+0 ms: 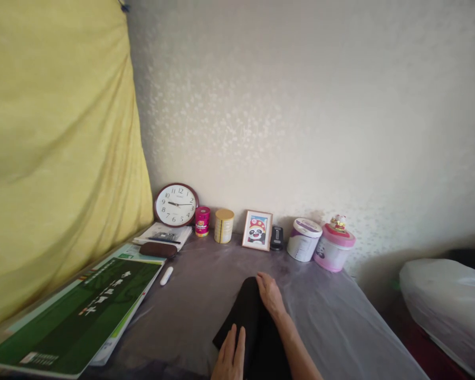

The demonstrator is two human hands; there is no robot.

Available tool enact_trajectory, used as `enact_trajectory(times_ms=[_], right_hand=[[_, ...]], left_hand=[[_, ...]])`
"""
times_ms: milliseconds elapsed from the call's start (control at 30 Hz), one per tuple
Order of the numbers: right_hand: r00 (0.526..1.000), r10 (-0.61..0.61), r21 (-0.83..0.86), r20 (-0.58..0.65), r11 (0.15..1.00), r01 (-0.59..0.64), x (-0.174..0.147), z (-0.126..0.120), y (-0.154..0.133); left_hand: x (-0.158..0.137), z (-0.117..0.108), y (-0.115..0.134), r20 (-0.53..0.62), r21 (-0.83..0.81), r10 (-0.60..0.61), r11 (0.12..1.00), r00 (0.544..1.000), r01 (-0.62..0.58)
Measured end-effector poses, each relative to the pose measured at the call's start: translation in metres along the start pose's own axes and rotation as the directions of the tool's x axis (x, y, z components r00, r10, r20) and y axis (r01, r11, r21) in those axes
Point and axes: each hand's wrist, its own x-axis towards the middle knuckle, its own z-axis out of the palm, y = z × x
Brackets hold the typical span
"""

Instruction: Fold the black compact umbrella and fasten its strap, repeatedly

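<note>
1. Cloth, black and folded, sits in the head view at bottom centre, right between the hands on a grey table cover. Its long axis runs from the near edge of the picture away towards the wall, and the far end is rounded.

2. Now the right hand: it reaches further out, fingertips at the far end's right-hand edge, so the cloth lies to their left and back towards the wearer. It's the nearer hand to that end. Fingers straight and close together; the thumb is hidden, so no telling whether they pinch.

3. Over to the left hand: low on the near left part, fingers extended with narrow gaps, resting over the fabric. The cloth stretches ahead and to the right of them.

4. And the count! One cloth, two hands. Along the wall: one clock, one magenta tin, one yellow-lidded tin, one framed panda picture, two lidded tubs, one figurine atop the pink one. Leftward: one green-covered book, one brown case.
</note>
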Motion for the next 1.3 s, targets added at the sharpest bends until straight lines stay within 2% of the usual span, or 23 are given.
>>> enact_trajectory(times_ms=[67, 167, 300, 433, 533, 700, 767, 833, 967, 1067, 1200, 1300], right_hand=[[0.990, 0.094, 0.015, -0.102, 0.996, -0.093, -0.013, -0.014, 0.017], [0.971, 0.186, 0.023, -0.150, 0.982, -0.185, -0.043, -0.034, 0.040], [0.959, 0.283, 0.064, -0.026, 0.958, -0.281, -0.081, -0.046, 0.048], [0.953, 0.300, 0.134, 0.028, 0.944, -0.301, -0.096, -0.046, 0.033], [0.947, 0.309, 0.253, 0.089, 0.912, -0.322, -0.095, -0.047, 0.018], [0.895, 0.326, 0.522, 0.305, 0.729, -0.443, -0.084, -0.049, -0.011], [0.885, 0.325, 0.576, 0.335, 0.672, -0.465, -0.077, -0.046, -0.026], [0.883, 0.321, 0.596, 0.342, 0.652, -0.468, -0.069, -0.038, -0.039], [0.893, 0.315, 0.588, 0.322, 0.673, -0.450, -0.056, -0.014, -0.055], [0.905, 0.304, 0.507, 0.299, 0.753, -0.420, -0.052, 0.002, -0.058], [0.929, 0.262, 0.303, 0.262, 0.891, -0.337, -0.049, 0.014, -0.057], [0.931, 0.250, 0.196, 0.265, 0.932, -0.306, -0.047, 0.018, -0.058]], left_hand=[[0.000, -0.004, 0.000, 0.011, -0.024, -0.002, 1.000, 1.000, 0.002], [-0.002, -0.009, -0.001, 0.027, -0.055, -0.005, 0.998, 1.000, 0.006], [-0.004, -0.015, -0.003, 0.023, -0.082, 0.018, 0.997, 1.000, -0.016], [-0.006, -0.020, -0.002, 0.012, -0.107, 0.025, 0.994, 1.000, -0.024], [-0.007, -0.024, 0.001, 0.042, -0.084, 0.019, 0.996, 0.999, -0.016], [-0.008, -0.023, 0.004, 0.071, -0.029, -0.031, 0.999, 0.997, 0.033], [-0.007, -0.019, 0.004, 0.062, -0.021, -0.046, 0.999, 0.997, 0.048], [-0.005, -0.015, 0.003, 0.063, -0.008, -0.061, 0.998, 0.996, 0.062], [-0.001, -0.010, 0.001, 0.086, 0.033, -0.082, 0.996, 0.993, 0.080], [0.000, -0.009, -0.002, 0.081, 0.047, -0.074, 0.996, 0.994, 0.071], [-0.001, -0.009, -0.001, 0.074, 0.061, -0.071, 0.996, 0.995, 0.067], [-0.003, -0.011, -0.001, 0.056, 0.073, -0.059, 0.996, 0.997, 0.054]])
